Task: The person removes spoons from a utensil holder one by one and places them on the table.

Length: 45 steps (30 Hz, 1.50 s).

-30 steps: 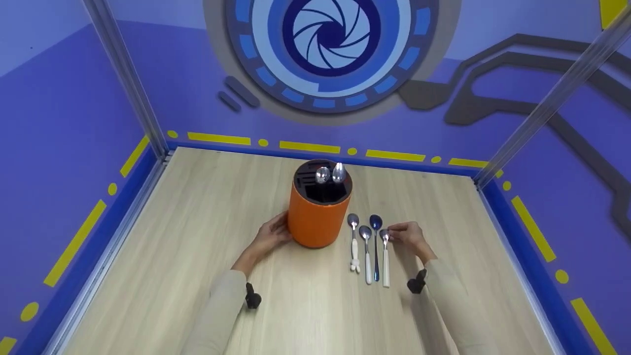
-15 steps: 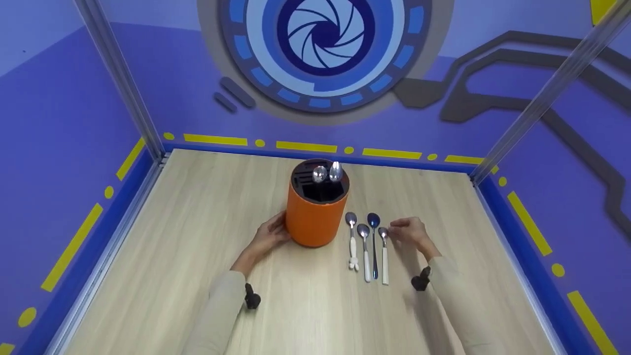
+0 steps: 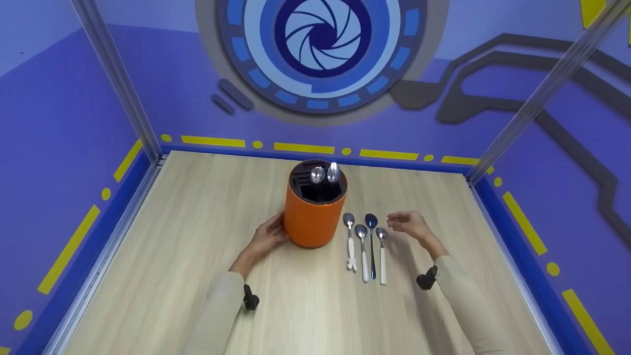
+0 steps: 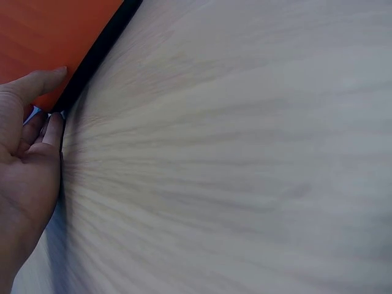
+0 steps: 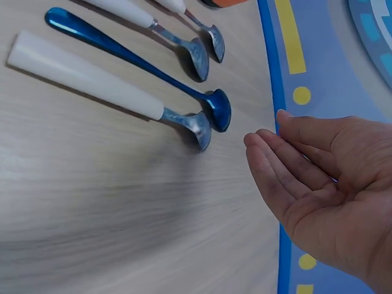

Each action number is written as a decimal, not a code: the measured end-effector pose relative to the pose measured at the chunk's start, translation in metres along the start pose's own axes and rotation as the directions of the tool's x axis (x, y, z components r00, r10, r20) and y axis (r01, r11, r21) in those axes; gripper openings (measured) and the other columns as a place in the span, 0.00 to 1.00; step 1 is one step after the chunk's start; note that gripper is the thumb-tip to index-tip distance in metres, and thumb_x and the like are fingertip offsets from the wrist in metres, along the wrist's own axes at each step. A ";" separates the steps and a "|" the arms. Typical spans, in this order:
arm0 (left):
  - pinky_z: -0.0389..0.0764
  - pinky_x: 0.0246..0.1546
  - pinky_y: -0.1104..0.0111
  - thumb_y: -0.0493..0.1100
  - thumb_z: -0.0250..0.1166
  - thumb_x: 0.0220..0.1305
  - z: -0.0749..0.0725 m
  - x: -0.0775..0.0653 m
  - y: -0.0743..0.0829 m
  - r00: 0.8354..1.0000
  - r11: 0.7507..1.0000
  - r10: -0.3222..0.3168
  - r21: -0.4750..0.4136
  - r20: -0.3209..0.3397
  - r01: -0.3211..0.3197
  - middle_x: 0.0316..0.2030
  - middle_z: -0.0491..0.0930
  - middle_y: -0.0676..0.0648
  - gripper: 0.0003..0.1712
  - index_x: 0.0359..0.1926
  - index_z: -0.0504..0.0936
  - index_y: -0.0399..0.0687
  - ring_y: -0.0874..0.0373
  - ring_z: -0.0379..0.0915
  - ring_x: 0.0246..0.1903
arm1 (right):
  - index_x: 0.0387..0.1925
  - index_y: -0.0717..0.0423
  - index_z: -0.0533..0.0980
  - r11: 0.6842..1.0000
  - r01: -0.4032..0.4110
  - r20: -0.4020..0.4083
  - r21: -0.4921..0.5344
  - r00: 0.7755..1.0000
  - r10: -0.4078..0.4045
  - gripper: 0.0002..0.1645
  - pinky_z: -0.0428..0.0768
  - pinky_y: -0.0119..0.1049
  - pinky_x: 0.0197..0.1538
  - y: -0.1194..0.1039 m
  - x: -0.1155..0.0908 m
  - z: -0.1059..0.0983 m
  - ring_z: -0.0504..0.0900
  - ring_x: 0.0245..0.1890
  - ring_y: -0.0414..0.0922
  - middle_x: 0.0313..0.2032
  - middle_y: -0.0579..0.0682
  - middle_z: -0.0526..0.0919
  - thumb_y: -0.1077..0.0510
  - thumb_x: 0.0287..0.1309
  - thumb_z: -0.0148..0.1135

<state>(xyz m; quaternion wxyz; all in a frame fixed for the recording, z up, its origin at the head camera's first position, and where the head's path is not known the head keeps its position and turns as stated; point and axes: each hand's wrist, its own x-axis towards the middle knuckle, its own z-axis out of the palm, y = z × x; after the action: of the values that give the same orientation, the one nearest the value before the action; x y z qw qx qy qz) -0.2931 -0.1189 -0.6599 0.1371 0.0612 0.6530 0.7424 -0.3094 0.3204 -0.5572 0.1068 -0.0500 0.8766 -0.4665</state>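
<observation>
An orange cylindrical utensil holder [image 3: 314, 222] with a black slotted top stands upright; two spoons [image 3: 325, 173] stick up out of it, bowls upward. My left hand [image 3: 268, 236] rests against its lower left side. In the left wrist view the thumb [image 4: 43, 82] lies on the orange wall near the dark base rim. Right of the holder lie a spoon with a rabbit-shaped white handle [image 3: 350, 246], a white-handled spoon [image 3: 364, 256], a blue spoon [image 3: 372, 246] and another white-handled spoon [image 3: 382, 261]. My right hand [image 3: 410, 226] hovers beside the rightmost bowl, fingers extended, nothing in them.
The light wood tabletop [image 3: 222, 197] is bounded by blue-purple walls [image 3: 172, 88] at the back and sides. Metal posts [image 3: 121, 74] stand at the corners. A black wrist camera [image 3: 427, 278] hangs by the right forearm.
My right hand has drawn away from the rightmost spoon's bowl, slightly up and to the right, its fingers straightening. My left hand stays at the holder. The head view has shifted a little.
</observation>
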 end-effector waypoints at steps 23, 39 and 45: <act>0.63 0.77 0.53 0.26 0.64 0.66 -0.002 0.003 -0.001 0.999 0.999 0.031 0.013 0.019 -0.032 0.80 0.52 0.36 0.46 0.80 0.54 0.41 0.41 0.48 0.80 | 0.65 0.74 0.72 0.957 0.112 -0.013 0.267 0.994 -0.112 0.25 0.85 0.35 0.59 -0.095 0.022 -0.003 0.88 0.51 0.42 0.60 0.71 0.80 0.66 0.70 0.60; 0.61 0.78 0.51 0.26 0.63 0.66 -0.004 0.000 -0.001 0.999 0.999 0.034 0.014 0.014 -0.034 0.79 0.54 0.36 0.44 0.79 0.56 0.41 0.41 0.50 0.79 | 0.63 0.70 0.75 0.913 0.200 -0.052 0.357 0.979 -0.195 0.25 0.84 0.30 0.59 -0.146 0.029 0.030 0.87 0.53 0.43 0.57 0.62 0.85 0.65 0.67 0.64; 0.60 0.79 0.51 0.26 0.63 0.66 -0.004 0.000 -0.003 0.999 0.999 0.044 0.015 0.021 -0.044 0.79 0.54 0.36 0.44 0.79 0.56 0.42 0.41 0.49 0.79 | 0.63 0.69 0.75 0.918 0.209 -0.045 0.338 0.978 -0.206 0.26 0.84 0.30 0.60 -0.150 0.035 0.038 0.86 0.54 0.43 0.61 0.69 0.80 0.64 0.67 0.65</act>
<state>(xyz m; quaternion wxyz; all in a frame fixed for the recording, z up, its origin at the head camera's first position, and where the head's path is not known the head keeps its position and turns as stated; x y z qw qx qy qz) -0.2942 -0.1227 -0.6630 0.1268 0.0842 0.6556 0.7396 -0.3365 0.1988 -0.4586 0.0600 -0.1214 0.7727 -0.6201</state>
